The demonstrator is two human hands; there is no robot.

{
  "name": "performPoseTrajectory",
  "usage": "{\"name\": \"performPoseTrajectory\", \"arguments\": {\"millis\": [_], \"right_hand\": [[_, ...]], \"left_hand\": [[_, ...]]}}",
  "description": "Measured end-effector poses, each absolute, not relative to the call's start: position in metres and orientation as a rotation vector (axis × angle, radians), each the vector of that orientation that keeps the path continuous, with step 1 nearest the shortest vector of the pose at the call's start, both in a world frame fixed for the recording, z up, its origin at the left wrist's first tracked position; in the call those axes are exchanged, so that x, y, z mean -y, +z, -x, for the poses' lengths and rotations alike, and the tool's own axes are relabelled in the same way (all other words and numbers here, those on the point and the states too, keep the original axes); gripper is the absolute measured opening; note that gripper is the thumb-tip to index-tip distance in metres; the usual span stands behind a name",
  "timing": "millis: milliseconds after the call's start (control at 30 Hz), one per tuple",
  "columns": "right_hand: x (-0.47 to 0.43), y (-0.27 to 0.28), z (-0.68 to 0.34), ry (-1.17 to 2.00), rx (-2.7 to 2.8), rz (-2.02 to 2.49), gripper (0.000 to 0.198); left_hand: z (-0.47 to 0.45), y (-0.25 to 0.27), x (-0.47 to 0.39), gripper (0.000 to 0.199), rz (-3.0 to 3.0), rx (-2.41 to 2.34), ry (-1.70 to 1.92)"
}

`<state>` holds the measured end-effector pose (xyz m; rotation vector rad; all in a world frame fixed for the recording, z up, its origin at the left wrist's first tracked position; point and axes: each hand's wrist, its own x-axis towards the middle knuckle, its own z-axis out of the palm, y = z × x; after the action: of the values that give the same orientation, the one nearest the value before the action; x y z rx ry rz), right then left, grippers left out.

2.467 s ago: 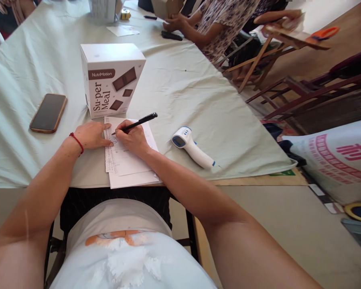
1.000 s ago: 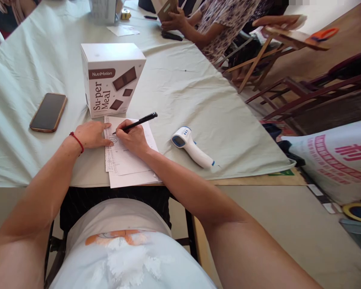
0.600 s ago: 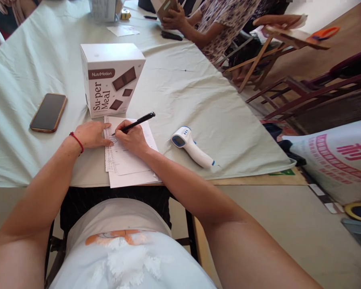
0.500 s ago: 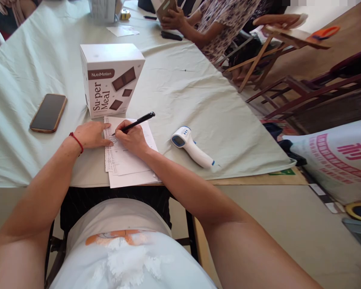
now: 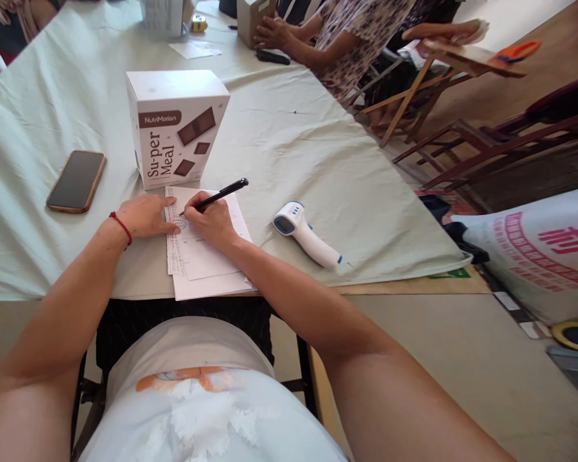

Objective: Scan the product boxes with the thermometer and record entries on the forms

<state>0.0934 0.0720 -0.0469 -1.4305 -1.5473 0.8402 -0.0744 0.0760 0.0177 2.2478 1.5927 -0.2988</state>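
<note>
My right hand point(image 5: 209, 220) grips a black pen point(image 5: 226, 192), its tip down at the upper left of a sheet of paper point(image 5: 216, 260). Handwriting and marks run along the sheet's left side, and more paper lies under it. My left hand point(image 5: 147, 215) rests on the paper's left edge, thumb and fingers spread. Right behind the sheets stands a white and brown box point(image 5: 178, 131) marked "Su-per Meal". A phone point(image 5: 77, 181) with a dark screen lies left of it. To the right of my right hand is a white and blue infrared thermometer point(image 5: 306, 234).
Across the pale tablecloth point(image 5: 279, 147), another person's hands point(image 5: 274, 33) hold a brown box point(image 5: 251, 20). A dark case point(image 5: 273, 57), a loose paper point(image 5: 195, 49) and a yellow tape measure point(image 5: 199, 24) lie near there. A printed sack point(image 5: 534, 250) stands at the right.
The other person's box has tipped to a more upright position at the table. My hands keep nearly the same place on the paper; the view has shifted very slightly.
</note>
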Motion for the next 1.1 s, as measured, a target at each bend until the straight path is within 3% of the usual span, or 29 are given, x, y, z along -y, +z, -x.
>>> {"name": "performPoseTrajectory", "arguments": {"millis": [533,833,967,1100], "right_hand": [[-0.071,-0.036,-0.098,0.795,1.561,1.311,0.004],[-0.028,-0.016,-0.158,-0.021,2.225,1.628,0.026],[0.000,-0.033,-0.177,-0.258,2.298,1.687,0.024],[0.014,-0.047,-0.186,-0.305,2.261,1.415,0.031]], "left_hand": [[0.075,0.016,-0.076,0.088,-2.237,-1.599,-0.263],[0.077,0.016,-0.078,0.088,-2.209,-1.604,-0.273],[0.077,0.012,-0.080,0.089,-2.203,-1.602,-0.258],[0.084,0.013,-0.083,0.089,-2.198,-1.561,-0.151]]}}
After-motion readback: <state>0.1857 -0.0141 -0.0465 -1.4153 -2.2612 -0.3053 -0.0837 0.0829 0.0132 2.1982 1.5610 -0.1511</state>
